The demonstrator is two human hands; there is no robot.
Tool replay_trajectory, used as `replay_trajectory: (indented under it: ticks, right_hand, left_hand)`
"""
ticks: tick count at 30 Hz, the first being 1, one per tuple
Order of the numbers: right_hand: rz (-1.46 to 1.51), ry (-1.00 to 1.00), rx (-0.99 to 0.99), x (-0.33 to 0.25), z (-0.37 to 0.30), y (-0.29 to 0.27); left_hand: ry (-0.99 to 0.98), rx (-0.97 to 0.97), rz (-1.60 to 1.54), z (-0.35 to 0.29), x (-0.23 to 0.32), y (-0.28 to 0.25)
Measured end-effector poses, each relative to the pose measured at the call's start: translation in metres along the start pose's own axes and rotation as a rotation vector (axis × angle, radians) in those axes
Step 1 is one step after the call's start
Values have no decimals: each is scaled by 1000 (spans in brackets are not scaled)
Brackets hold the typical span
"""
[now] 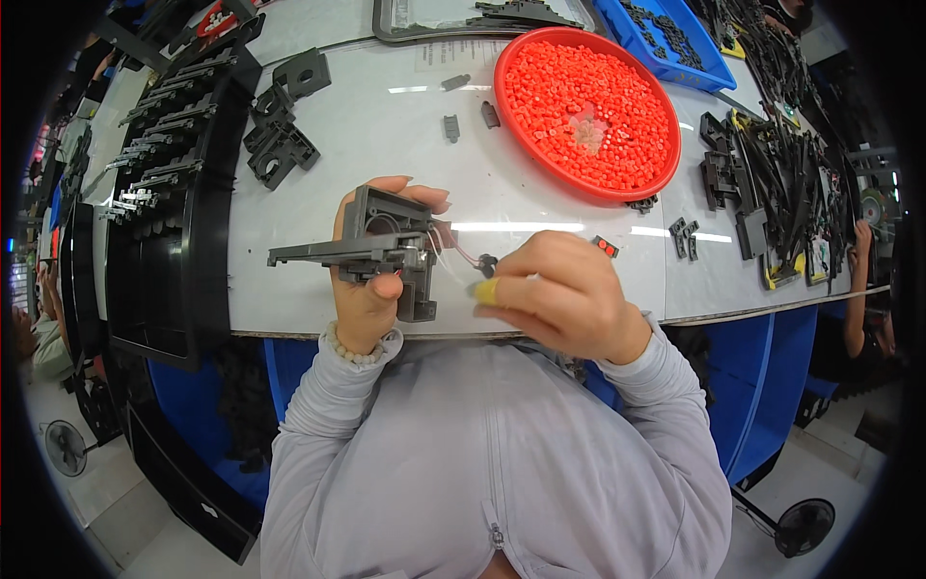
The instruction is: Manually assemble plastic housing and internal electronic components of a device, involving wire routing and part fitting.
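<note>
My left hand (365, 307) is closed around a dark grey plastic assembly (362, 249), with fingers behind it and the thumb in front. A long flat arm of the assembly juts out to the left. Thin pale and pinkish wires (459, 253) come out of its right side. They run toward a small black piece (487, 264) beside the fingers of my right hand (569, 292). That hand is pinched at the wires' end, a yellow cover on one fingertip. What exactly lies between its fingertips is partly hidden.
A red tray (588, 114) of small red pieces lies beyond my right hand, near a blue bin (666, 43). Black racks (159, 193) with metal-ended parts stand left. Dark brackets (280, 135), small grey parts (451, 127) and a pile of black strips (786, 193) lie around.
</note>
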State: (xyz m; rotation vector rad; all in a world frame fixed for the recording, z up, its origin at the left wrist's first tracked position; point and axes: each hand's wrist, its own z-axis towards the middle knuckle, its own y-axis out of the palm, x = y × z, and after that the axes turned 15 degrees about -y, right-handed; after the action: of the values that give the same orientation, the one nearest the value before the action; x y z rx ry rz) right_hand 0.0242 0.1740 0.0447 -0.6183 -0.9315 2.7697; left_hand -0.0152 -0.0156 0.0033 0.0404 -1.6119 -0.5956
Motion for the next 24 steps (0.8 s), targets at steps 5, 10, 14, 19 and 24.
replay_trajectory:
  ticks: [5, 10, 14, 19, 24]
  right_hand:
    - [205, 19, -34, -1, 18, 9]
    - [354, 203, 133, 19, 24, 13]
    - [391, 344, 161, 17, 26, 17]
    - [376, 317, 131, 20, 24, 18]
    - [384, 287, 121, 16, 25, 13]
  left_hand:
    - [-122, -96, -1, -2, -4, 3]
    - [-229, -178, -63, -8, -7, 1]
    - [-246, -244, -133, -9, -18, -9]
    - [-267, -241, -75, -10, -24, -18]
    - [-270, -274, -85, -8, -21, -14]
